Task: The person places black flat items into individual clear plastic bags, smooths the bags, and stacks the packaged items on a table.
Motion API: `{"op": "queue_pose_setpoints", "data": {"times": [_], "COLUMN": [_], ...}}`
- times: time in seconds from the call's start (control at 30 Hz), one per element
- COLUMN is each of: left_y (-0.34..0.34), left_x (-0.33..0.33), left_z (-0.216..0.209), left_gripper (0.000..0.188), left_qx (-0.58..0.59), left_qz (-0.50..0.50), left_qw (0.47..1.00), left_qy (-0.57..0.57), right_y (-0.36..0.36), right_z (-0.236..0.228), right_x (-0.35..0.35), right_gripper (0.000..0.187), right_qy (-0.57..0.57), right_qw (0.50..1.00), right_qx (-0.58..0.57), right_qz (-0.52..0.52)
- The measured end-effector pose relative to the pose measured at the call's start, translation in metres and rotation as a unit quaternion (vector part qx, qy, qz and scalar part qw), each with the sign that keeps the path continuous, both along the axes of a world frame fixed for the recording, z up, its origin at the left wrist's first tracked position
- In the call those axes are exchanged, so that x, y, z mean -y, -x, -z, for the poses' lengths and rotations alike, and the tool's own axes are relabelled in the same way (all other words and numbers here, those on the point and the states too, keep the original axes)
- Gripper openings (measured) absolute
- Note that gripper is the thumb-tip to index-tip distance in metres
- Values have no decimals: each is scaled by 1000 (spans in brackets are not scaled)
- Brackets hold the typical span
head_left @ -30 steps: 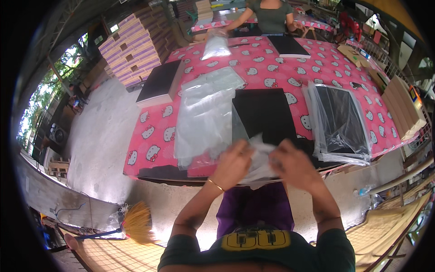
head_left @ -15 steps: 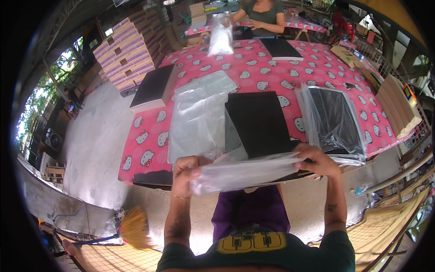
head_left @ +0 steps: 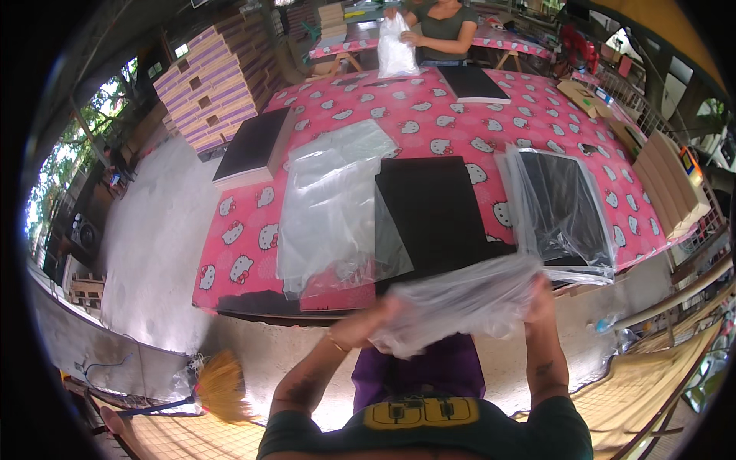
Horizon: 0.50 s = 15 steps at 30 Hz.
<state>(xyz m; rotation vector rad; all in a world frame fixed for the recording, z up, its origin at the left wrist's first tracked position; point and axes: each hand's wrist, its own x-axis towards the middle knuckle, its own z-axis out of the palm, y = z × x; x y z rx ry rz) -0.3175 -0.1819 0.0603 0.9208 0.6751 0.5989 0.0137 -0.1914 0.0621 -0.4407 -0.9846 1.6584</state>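
Observation:
A clear plastic bag point(head_left: 464, 299) stretches between my two hands, just off the table's near edge. My left hand point(head_left: 366, 323) grips its left end, and my right hand point(head_left: 540, 297) grips its right end; both are somewhat blurred. Beyond the bag lies a black sheet stack point(head_left: 433, 207) on the table. To its left is a spread of clear plastic bags point(head_left: 330, 207). On the right, a pile of clear bags with black sheets inside point(head_left: 563, 203) lies flat.
The table has a pink patterned cover point(head_left: 452, 123). Thick black-topped stacks stand at the left point(head_left: 257, 146) and far side point(head_left: 474, 84). Across the table a person point(head_left: 445, 34) handles a white plastic bag point(head_left: 397, 50). Boxes point(head_left: 211, 92) tower at the left; a broom point(head_left: 218, 387) lies below.
My left hand has moved right and down, and my right hand slightly down. The bag between them has shifted right and opened wider. The other person has lifted the white bag off the table.

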Motion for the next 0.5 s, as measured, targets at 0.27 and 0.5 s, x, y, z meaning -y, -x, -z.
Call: {"op": "queue_pose_setpoints", "data": {"times": [0.27,0.5], "left_y": [11,-3], "left_x": [-15,3], "left_z": [5,34], "left_gripper": [34,28], "left_qx": [384,-136], "left_qz": [-174,145], "left_qw": [905,963], "left_qy": [-45,-183], "right_y": [-1,-6], "right_z": [20,49], "right_x": [-15,-5], "right_gripper": [25,31], "right_qy": [-164,172], "right_qw": [864,944], "right_qx": [379,-256], "right_qz": [-287,-116]}}
